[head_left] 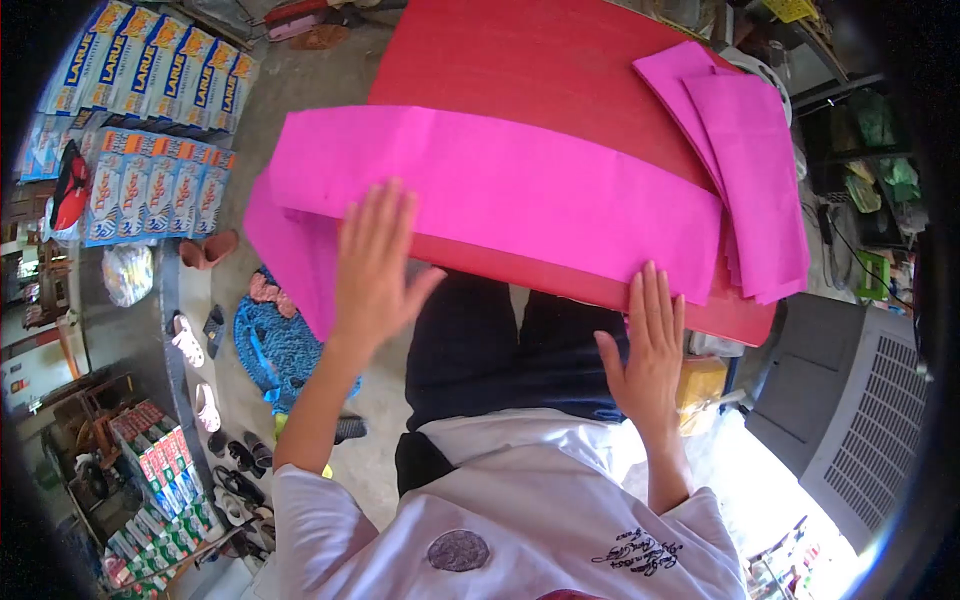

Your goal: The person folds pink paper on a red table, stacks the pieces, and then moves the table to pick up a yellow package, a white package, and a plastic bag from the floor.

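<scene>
A long strip of bright pink paper or cloth [480,170] lies across the red table [510,60], and its left end hangs over the table's edge. My left hand [375,265] is spread over the strip's near edge on the left, slightly blurred; whether it touches cannot be made out. Flat at the strip's near right edge is my right hand [650,335], fingers stretched out and nothing gripped. Folded pink pieces [745,150] are stacked at the table's right side, partly beside the strip's right end.
Stacked beer cartons [150,130] stand to the left. Shoes [205,405] and a blue textured cloth or bag [275,340] lie on the floor. A grey air cooler [850,410] stands at the right, near a small green stool [873,275].
</scene>
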Motion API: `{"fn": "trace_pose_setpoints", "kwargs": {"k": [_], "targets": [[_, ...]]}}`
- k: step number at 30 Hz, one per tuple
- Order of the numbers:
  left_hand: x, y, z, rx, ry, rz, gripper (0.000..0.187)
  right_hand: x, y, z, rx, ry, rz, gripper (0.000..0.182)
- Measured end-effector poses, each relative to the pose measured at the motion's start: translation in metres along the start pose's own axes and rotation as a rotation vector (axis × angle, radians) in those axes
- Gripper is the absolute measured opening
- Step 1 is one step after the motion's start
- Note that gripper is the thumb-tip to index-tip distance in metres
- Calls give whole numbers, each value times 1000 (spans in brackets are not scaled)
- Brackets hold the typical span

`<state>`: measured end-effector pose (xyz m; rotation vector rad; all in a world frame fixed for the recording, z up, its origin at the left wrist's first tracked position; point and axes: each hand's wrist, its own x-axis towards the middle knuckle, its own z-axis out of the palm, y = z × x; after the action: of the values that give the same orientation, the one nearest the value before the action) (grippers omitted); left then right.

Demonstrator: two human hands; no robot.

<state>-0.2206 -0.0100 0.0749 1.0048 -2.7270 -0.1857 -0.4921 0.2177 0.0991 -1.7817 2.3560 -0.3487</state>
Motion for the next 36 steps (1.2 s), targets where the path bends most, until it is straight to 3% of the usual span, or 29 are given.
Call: {"fn": "trace_pose_setpoints", "kwargs": {"k": [4,7,10,13,16,20,26,29,32,34,36], "targets": [[-38,-102,1,301,79,-154,68,-5,6,3,-13,25,17,74],[-62,-172,23,-946,71,-953,63,-7,8,1,-9,28,23,74],[-49,-155,11,-1562,-184,-1000,62,-7,7,4,-39,29,36,74],[-17,-123,27,-1698,30,-1101,52,-9,8,7,-51,47,20,74],[-5,-145,62,-1718,315,-1108,41,-11,10,10,-67,49,11,73],[8,-170,54,-1827,594,-886,30,-11,10,9,-66,72,17,72],[3,-155,-5,-1632,714,-682,25,-43,34,10,-111,157,118,67],[-9,-152,-22,-1616,728,-605,23,-53,46,14,-30,307,165,64],[-5,-116,-59,-1606,823,-609,21,-33,23,4,65,449,95,64],[-4,-97,-78,-1511,842,-532,21,-6,-11,4,284,470,-26,65],[0,-75,-97,-1430,853,-479,21,24,-53,3,360,323,-150,76]]}}
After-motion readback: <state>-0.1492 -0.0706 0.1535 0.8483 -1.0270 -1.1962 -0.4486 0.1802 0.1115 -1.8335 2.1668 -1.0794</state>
